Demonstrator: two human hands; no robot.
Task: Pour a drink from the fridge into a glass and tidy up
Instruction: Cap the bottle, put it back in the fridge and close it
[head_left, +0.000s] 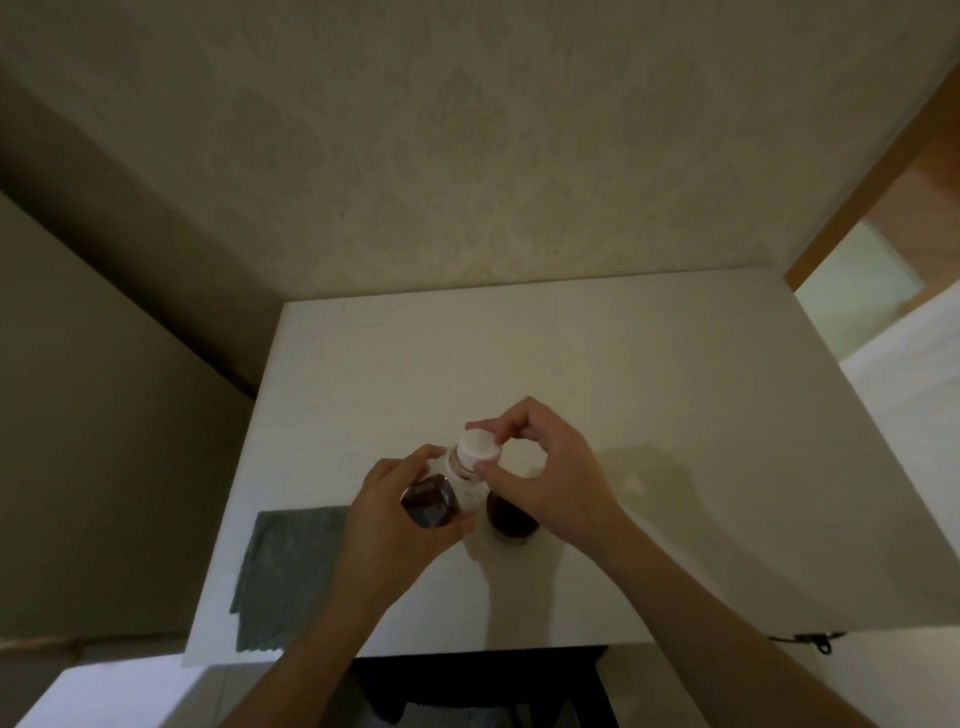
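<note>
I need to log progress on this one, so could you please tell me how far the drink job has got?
Pouring looks done: the glass on the table holds dark drink. In hand: the left hand grips the bottle while the right hand pinches its white cap; on or off, I cannot tell. Left: putting the bottle away and perhaps using the grey cloth.

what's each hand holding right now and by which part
The left hand grips the bottle around its body. The right hand pinches the white cap by its rim, on the bottle's neck.
</note>
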